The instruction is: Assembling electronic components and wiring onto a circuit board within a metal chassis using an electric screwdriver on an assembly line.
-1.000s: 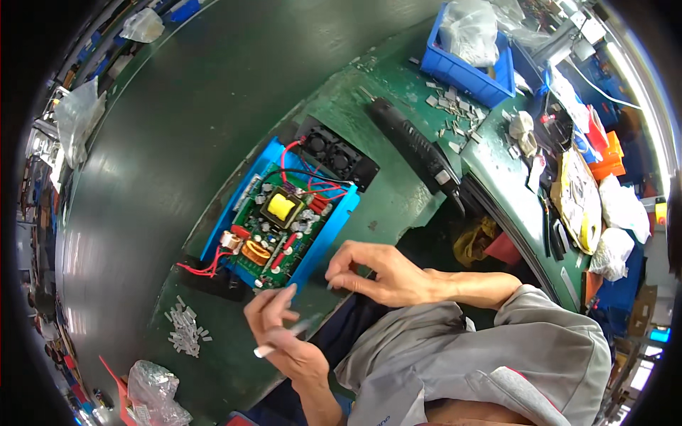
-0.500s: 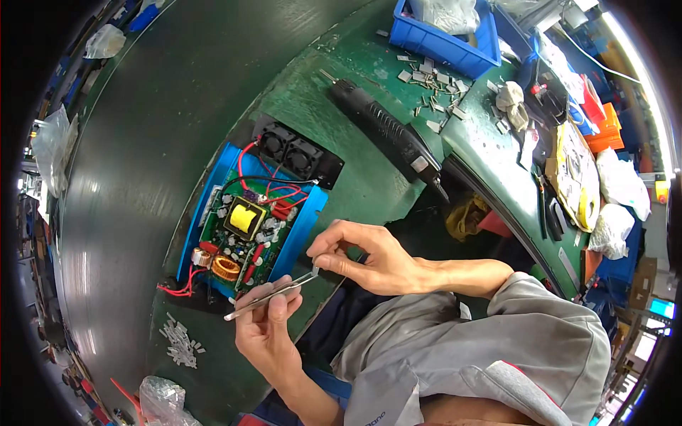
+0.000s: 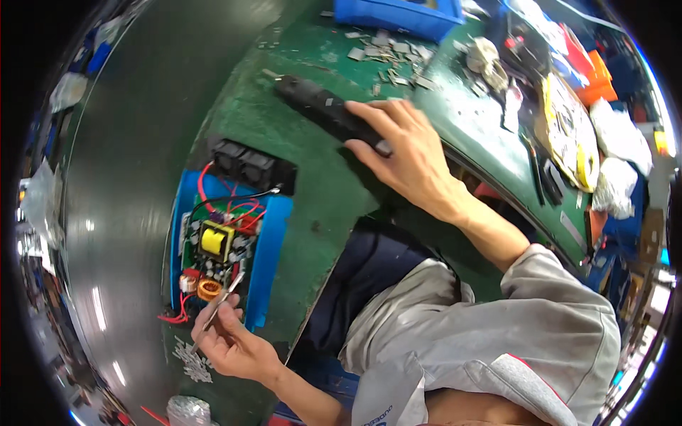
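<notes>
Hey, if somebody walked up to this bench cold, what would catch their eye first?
Probably the green circuit board with its bright yellow transformer, sitting in a blue tray at the left edge of the green bench. The left hand holds metal tweezers at the board's near end. Further back, the right hand rests on a long black tool.
</notes>
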The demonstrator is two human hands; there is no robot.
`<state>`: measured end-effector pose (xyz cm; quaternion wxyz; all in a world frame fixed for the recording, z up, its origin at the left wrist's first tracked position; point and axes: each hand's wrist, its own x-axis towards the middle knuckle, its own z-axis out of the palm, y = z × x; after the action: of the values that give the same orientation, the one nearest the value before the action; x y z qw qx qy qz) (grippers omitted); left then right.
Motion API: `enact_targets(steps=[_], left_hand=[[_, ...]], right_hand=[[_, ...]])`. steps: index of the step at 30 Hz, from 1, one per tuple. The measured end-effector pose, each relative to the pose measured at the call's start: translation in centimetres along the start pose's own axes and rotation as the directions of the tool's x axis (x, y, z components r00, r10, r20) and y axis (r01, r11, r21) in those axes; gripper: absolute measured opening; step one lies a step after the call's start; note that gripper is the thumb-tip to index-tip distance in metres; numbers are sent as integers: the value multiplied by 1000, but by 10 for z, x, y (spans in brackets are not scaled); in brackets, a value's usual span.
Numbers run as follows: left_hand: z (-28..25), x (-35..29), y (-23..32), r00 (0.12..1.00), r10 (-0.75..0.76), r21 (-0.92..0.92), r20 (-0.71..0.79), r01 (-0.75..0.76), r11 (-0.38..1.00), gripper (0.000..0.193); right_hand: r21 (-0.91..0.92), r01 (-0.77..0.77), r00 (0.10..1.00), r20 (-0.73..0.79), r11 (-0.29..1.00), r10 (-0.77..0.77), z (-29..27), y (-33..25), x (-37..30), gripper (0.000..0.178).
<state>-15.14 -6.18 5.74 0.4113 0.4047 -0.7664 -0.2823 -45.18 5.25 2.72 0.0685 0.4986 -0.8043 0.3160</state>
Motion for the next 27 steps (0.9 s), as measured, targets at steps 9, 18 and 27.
enact_targets(steps=[9,18,27], left_hand=[[33,10,-1,998,55,224,1,-54,973,24],[32,8,-4,997,76,431,-7,-66,900,26],[28,8,-11,991,130,439,29,-129,889,30]], right_hand=[[565,-720,689,648,402,324,-37,-16,-111,66],[571,-763,587,809,304,-45,-20,-46,-152,55],[640,-711,657,753,291,-50,-9,-50,-151,60]])
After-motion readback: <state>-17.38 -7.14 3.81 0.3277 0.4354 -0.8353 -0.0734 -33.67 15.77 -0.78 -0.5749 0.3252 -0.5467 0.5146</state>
